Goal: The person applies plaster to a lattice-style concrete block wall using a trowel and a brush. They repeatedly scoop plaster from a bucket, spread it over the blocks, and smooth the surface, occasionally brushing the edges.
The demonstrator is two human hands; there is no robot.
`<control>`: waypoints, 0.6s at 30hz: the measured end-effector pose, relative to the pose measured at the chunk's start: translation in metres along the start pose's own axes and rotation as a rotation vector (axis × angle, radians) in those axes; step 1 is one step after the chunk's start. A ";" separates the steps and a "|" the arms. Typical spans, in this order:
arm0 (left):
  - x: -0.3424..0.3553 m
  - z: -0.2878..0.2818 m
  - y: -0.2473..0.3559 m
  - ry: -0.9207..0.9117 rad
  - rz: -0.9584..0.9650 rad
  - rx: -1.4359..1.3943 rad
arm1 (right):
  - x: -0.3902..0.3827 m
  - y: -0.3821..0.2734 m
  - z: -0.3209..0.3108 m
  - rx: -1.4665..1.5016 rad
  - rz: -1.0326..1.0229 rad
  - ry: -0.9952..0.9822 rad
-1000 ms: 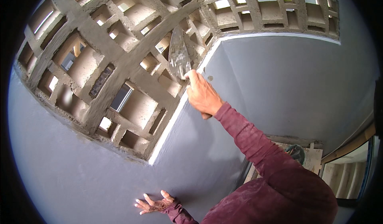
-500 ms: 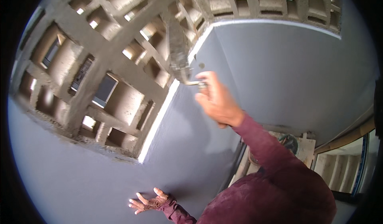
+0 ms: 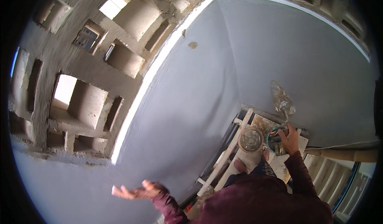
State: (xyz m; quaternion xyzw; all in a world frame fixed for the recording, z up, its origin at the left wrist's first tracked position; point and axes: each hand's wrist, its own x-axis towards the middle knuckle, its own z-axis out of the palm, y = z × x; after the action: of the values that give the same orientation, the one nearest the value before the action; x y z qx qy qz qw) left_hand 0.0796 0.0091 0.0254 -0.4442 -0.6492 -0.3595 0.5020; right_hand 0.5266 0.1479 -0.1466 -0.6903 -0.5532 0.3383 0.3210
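Observation:
A mortar-smeared trowel (image 3: 282, 100) is gripped by its handle in my right hand (image 3: 291, 141), its blade pointing up and away in front of the grey wall (image 3: 303, 64). Below that hand is a green-rimmed bucket (image 3: 271, 138) with tools in it, partly hidden by my fingers. Beside it stands a round pan (image 3: 251, 139) of grey mortar. My left hand (image 3: 139, 191) is open with fingers stretched out, close to the left wall (image 3: 171, 124); whether it touches is unclear.
A rough cement lattice (image 3: 79, 64) with square openings rises at the left, edged by a white strip (image 3: 140, 92). My bare feet (image 3: 241, 165) stand on a plank platform (image 3: 235, 172) with a rail along the wall. Stairs (image 3: 325, 176) lie below at the right.
My right hand has brought the trowel from the lattice edge down and right, over the bucket. The left hand has lifted or turned slightly. The view has tilted down, showing the platform.

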 end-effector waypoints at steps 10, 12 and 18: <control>-0.313 -0.006 0.142 -2.020 -0.291 -0.748 | 0.101 0.127 0.018 -0.417 -0.101 -0.337; -0.349 -0.035 0.164 -2.452 -0.322 -0.528 | 0.107 0.181 0.033 -0.489 -0.139 -0.385; -0.431 -0.090 0.209 -2.723 -0.448 -0.208 | 0.092 0.312 0.124 -0.739 -0.041 -0.979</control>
State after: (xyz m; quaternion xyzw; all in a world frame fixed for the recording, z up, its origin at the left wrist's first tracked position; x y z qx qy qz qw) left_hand 0.3488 -0.0933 -0.3672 -0.3640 -0.6502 0.2349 -0.6242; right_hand 0.6100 0.1897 -0.4822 -0.5097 -0.7301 0.3958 -0.2246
